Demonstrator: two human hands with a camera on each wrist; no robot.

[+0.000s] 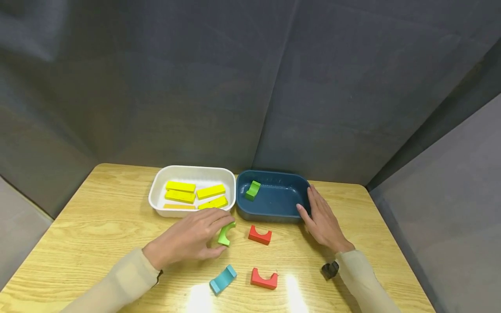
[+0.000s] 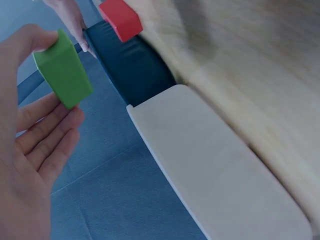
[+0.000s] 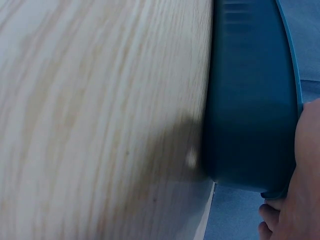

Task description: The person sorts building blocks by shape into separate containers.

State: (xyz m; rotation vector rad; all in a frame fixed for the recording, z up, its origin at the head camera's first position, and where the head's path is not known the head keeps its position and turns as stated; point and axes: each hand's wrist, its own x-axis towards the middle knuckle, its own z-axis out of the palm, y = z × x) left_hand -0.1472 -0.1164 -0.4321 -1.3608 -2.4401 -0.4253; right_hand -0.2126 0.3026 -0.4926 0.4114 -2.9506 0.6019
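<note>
My left hand (image 1: 195,234) pinches a green arch block (image 1: 225,234) between thumb and fingertips, just in front of the white bin (image 1: 153,191). The left wrist view shows the block's green side (image 2: 65,70) under the thumb. At the near right corner of a dark blue bin (image 1: 279,204), my right hand (image 1: 325,224) rests with straight fingers along the side and the thumb over the rim. Inside that bin lies another green arch block (image 1: 252,190). On the table before it are two red arch blocks, one nearer the bin (image 1: 260,236) and one lower (image 1: 264,280).
Several yellow rectangular blocks (image 1: 180,187) lie in the white bin, which stands against the blue one. A blue arch block (image 1: 223,279) lies near the table's front. Dark grey cloth (image 1: 195,87) hangs behind the wooden table (image 1: 109,208).
</note>
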